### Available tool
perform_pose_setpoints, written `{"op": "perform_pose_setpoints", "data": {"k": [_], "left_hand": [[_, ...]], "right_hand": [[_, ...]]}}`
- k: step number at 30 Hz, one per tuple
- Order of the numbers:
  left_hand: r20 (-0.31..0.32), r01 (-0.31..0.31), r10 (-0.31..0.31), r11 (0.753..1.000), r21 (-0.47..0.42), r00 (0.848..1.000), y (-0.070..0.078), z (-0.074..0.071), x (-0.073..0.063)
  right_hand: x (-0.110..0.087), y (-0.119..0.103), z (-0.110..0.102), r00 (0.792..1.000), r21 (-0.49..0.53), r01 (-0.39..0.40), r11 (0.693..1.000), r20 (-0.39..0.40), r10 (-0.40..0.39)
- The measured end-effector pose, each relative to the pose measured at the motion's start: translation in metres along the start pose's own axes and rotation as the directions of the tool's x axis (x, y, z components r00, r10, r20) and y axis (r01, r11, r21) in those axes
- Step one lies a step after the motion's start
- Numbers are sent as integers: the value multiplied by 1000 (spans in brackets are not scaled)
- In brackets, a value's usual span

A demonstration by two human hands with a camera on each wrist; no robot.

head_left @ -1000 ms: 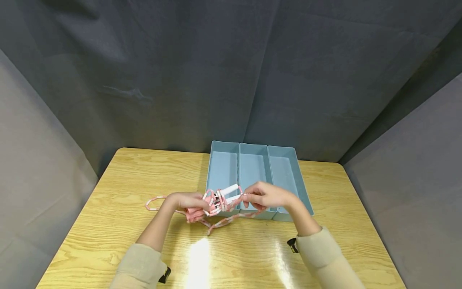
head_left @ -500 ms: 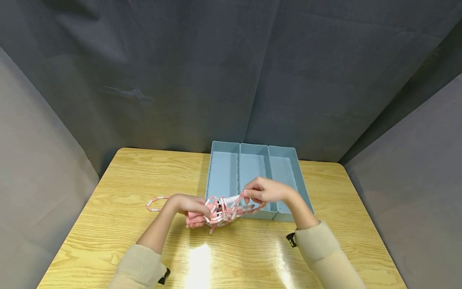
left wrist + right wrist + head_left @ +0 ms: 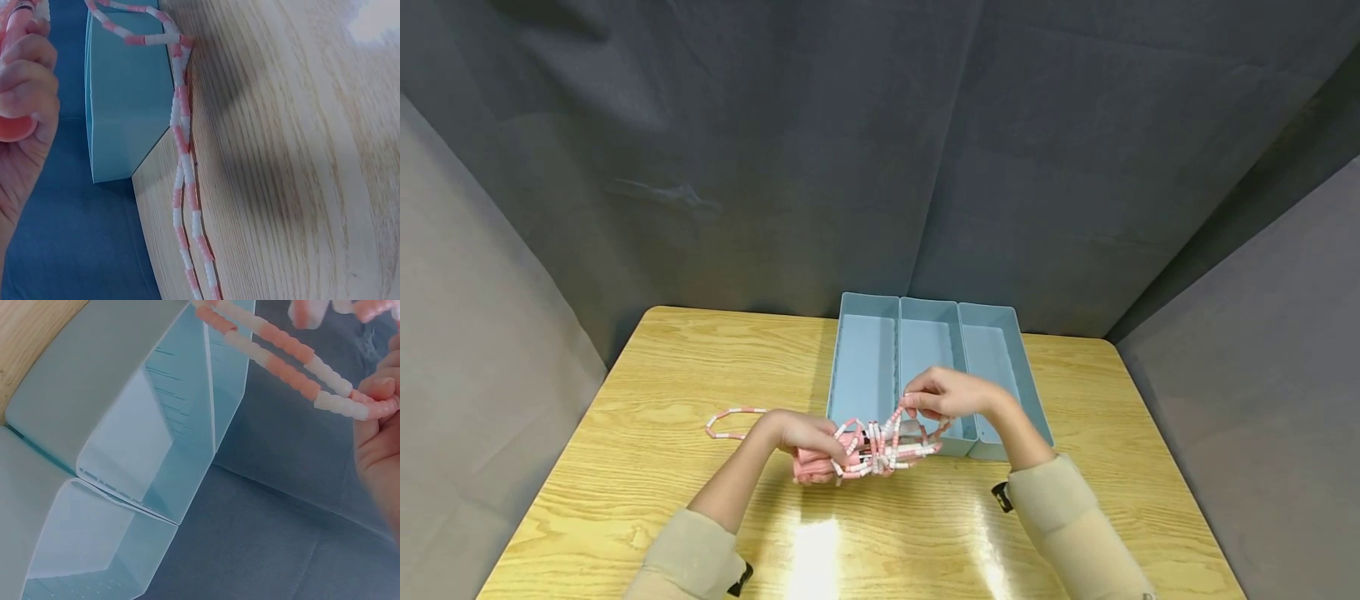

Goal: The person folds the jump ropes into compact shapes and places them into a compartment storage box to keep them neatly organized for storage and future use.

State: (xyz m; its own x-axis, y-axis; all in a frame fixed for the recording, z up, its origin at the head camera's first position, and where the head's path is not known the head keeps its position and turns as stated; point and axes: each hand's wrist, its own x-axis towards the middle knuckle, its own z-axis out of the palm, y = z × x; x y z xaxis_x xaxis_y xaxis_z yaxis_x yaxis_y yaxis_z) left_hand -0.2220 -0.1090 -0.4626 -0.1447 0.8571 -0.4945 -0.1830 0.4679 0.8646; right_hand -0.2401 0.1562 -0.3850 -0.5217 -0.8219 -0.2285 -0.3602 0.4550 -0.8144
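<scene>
In the head view my left hand (image 3: pixel 808 433) grips the pink handles (image 3: pixel 811 467) of a beaded jump rope (image 3: pixel 887 446). Its pink and white beads wind round both handles in several turns. White ends of the handles point right. My right hand (image 3: pixel 947 394) pinches a doubled length of the rope just past those ends, above the trays. The right wrist view shows two bead strands (image 3: pixel 287 370) running into its fingertips. From the left wrist, curled fingers (image 3: pixel 28 78) wrap a pink handle, and a loose doubled length of rope (image 3: pixel 181 125) trails beside the hand.
Three light blue trays (image 3: pixel 863 358) stand side by side at the back of the wooden table (image 3: pixel 715 350), partly beneath my hands. Left of my left wrist a rope loop (image 3: pixel 715 425) sticks out. A dark curtain (image 3: pixel 775 150) stands behind the table.
My left hand has shifted slightly right and down, turning the handles. My right hand has risen a little. The strand that hung below the handles now lies drawn up around them.
</scene>
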Motion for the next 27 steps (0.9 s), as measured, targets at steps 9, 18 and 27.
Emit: {"op": "perform_pose_setpoints", "data": {"k": [9, 18, 27], "left_hand": [[58, -14, 15, 1000, -16, 998, 4, 3, 2], [99, -83, 85, 996, -19, 991, 10, 6, 3], [155, -160, 162, 987, -23, 975, 12, 9, 4]], "right_hand": [[5, 11, 1, 999, 4, 32, 999, 16, -32], [9, 19, 3, 999, 66, 19, 998, 37, -22], [13, 25, 4, 997, 109, 32, 994, 62, -39]]}}
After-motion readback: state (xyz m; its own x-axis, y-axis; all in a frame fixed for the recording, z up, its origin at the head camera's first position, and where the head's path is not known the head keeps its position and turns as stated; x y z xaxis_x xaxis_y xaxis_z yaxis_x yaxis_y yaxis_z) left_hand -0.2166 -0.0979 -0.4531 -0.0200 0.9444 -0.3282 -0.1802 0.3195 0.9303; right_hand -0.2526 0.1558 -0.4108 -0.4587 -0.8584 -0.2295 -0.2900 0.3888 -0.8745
